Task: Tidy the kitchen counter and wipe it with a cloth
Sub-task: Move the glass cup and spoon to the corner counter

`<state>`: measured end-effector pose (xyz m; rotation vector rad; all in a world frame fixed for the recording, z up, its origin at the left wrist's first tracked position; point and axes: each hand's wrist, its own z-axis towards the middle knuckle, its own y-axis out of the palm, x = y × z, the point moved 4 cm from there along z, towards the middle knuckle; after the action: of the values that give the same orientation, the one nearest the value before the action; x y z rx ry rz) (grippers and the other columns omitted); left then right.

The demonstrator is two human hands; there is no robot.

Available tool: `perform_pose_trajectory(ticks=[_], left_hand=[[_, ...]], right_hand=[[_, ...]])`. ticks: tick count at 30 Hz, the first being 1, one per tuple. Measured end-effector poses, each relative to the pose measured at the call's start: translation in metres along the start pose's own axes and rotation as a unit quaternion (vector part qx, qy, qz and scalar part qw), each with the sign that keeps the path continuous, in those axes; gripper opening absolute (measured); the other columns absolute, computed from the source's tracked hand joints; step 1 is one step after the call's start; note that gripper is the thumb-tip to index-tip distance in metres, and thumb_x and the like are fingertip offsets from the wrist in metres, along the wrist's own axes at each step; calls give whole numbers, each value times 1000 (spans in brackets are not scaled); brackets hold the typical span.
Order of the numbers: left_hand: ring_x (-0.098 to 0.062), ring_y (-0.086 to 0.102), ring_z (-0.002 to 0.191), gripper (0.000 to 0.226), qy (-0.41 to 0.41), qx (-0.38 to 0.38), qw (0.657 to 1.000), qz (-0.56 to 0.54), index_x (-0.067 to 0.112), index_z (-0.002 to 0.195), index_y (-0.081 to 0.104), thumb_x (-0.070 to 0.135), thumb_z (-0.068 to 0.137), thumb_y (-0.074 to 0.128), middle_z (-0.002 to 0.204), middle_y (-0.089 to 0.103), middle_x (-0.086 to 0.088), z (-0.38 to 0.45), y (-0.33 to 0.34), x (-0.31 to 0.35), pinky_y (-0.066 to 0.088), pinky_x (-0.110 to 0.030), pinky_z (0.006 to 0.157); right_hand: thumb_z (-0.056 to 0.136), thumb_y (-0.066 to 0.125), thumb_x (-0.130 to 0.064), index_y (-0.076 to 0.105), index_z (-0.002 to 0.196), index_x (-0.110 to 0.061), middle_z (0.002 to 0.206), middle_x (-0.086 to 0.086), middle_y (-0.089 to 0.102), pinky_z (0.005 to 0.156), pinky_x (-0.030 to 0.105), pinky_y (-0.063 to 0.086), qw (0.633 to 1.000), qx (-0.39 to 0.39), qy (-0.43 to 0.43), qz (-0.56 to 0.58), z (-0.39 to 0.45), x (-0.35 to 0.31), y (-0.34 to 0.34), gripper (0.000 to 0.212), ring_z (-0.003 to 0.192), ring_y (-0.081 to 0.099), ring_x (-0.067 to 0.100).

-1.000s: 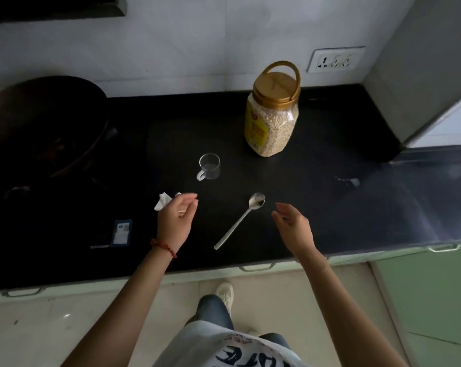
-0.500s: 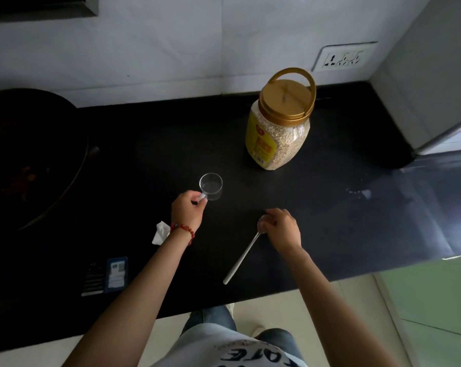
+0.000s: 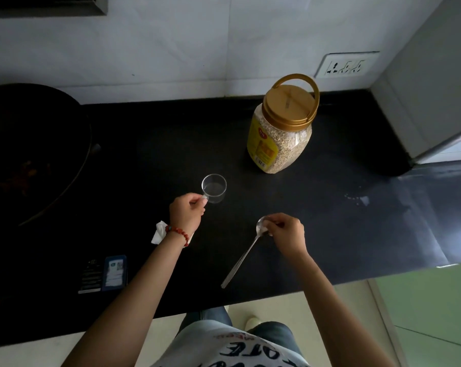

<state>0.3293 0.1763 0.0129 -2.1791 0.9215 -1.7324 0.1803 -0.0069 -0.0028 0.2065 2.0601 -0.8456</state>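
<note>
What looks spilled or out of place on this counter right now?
A small wet splash sits on the counter, right of the hands. A crumpled tissue lies loose beside the left wrist. The jar stands upright with its lid on; nothing looks broken.

1. a dark wok (image 3: 30,154) at the counter's left edge, reddish bits inside
2. a white wall socket (image 3: 346,65) above the back right corner
3. white wall tiles (image 3: 171,49) along the back edge
4. a pale green cabinet door (image 3: 433,308) below the front right corner
5. pale floor (image 3: 290,303) under the front edge
</note>
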Motion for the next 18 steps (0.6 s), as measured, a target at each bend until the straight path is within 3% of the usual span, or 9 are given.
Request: perform_pose_trajectory(ticks=[3,6,8,10,14,16,18], left_hand=[[-12,59,67,17,-6,10,998,-54,0,96,63,14,87,57,74,62,-3,-19,-14,2,53,-25,68],[-8,59,65,13,-10,35,994,-104,3,90,63,14,87,56,69,61,0,-49,-32,-1,51,-10,55],[-10,60,65,10,-14,60,988,-140,8,83,62,13,87,55,68,61,-2,-73,-43,-8,51,-11,56],[-12,62,65,13,-20,91,980,-175,15,76,60,12,88,55,69,63,-3,-100,-53,-21,53,-22,64],[-7,65,61,18,-36,168,959,-224,18,73,59,8,88,54,71,64,-4,-170,-67,-50,55,-13,58],[-15,65,64,20,-54,218,944,-243,18,71,59,6,87,54,67,66,-3,-211,-72,-68,56,-14,60],[-11,66,60,21,-79,268,923,-264,17,69,61,6,86,55,57,68,2,-253,-73,-87,57,-16,62]], right_hand=[[82,64,-11,71,88,-10,86,4,70,74,28,53,999,5,-40,-2,-6,-10,-9,9,77,65,14],[82,64,-12,70,85,-11,86,3,70,74,27,54,996,-9,-93,-4,-16,-22,-14,6,78,66,13],[82,65,-12,70,80,-14,83,3,71,72,26,55,992,-33,-126,8,-25,-32,-16,5,73,67,11],[81,67,-14,68,74,-22,79,2,72,69,24,55,985,-57,-157,31,-38,-41,-16,11,69,68,9],[80,69,-13,62,73,-36,82,3,70,66,19,55,962,-93,-256,15,-65,-51,-17,25,71,67,8],[80,68,-11,62,75,-36,85,2,69,67,21,55,950,-119,-289,-4,-77,-50,-14,27,73,66,9],[81,66,-9,66,78,-29,85,1,69,66,20,55,940,-153,-306,-5,-89,-46,-6,20,74,65,9]])
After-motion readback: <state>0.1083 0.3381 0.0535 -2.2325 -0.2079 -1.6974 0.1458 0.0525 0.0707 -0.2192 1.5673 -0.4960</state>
